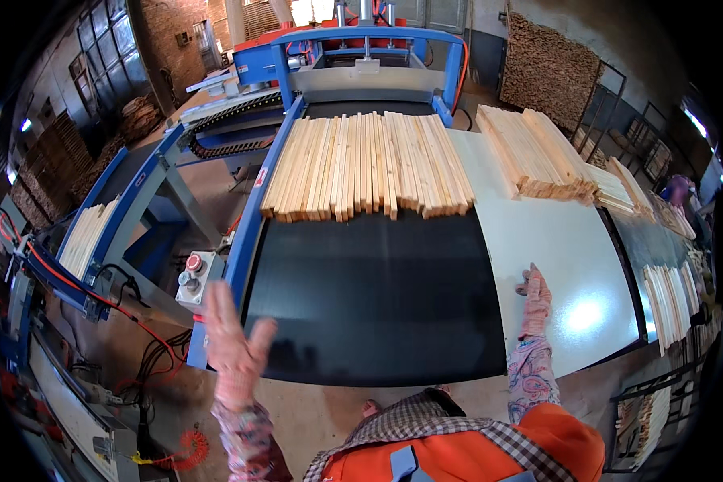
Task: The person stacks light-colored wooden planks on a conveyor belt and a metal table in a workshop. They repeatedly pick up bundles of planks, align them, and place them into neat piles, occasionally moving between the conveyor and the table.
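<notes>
A row of pale wooden strips (369,165) lies side by side on the far part of a black conveyor belt (369,289). My left hand (237,345), in a pinkish glove, is raised over the belt's near left edge with fingers stretched and thumb apart. It holds nothing and is close to a small control box (199,279) with a red button. Over the pale grey side table (570,249) my right hand (536,301) extends forward, fingers out and nothing visible in it. Whether it touches the surface I cannot tell. Beyond it sits a stack of wooden strips (534,153).
A blue machine frame (369,34) spans the belt's far end. More strips lie at the right on another surface (668,301) and at the left on a second conveyor (88,237). Red hoses and black cables (157,345) hang left. A large wood stack (548,68) stands behind.
</notes>
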The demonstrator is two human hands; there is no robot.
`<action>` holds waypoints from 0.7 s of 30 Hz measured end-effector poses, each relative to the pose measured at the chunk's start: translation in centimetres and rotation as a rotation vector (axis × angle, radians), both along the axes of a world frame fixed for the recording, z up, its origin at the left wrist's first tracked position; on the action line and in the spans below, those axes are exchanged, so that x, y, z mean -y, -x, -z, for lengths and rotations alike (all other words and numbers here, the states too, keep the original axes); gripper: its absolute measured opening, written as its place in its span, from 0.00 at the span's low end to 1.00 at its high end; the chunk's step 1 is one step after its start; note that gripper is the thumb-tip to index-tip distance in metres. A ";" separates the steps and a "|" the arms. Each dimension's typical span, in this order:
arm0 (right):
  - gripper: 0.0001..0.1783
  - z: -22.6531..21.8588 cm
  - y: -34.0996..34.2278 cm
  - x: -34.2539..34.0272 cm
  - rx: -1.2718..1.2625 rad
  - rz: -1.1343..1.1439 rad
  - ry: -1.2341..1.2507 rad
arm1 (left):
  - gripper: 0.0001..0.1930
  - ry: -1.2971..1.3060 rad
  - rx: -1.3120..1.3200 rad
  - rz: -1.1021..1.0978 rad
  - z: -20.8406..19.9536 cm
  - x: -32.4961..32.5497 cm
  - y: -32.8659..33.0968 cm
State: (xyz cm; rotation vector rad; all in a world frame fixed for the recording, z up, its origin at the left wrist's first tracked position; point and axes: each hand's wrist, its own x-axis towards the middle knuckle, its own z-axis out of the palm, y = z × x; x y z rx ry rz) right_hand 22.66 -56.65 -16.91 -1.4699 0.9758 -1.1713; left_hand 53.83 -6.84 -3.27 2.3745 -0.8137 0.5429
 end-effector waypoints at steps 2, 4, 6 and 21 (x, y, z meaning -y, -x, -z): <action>0.31 -0.1 -0.3 0.0 0.010 -0.002 -0.007 | 0.45 0.073 -0.143 0.198 1.5 0.4 3.2; 0.31 0.0 -0.6 0.1 0.030 -0.010 -0.007 | 0.42 0.143 -0.316 0.351 2.5 1.1 5.6; 0.30 0.2 -0.5 0.3 0.023 -0.003 -0.018 | 0.40 0.213 -0.507 0.399 2.8 1.9 7.7; 0.33 1.9 -8.3 -3.0 -0.192 -0.512 0.613 | 0.17 0.612 -0.825 0.324 4.6 5.7 20.1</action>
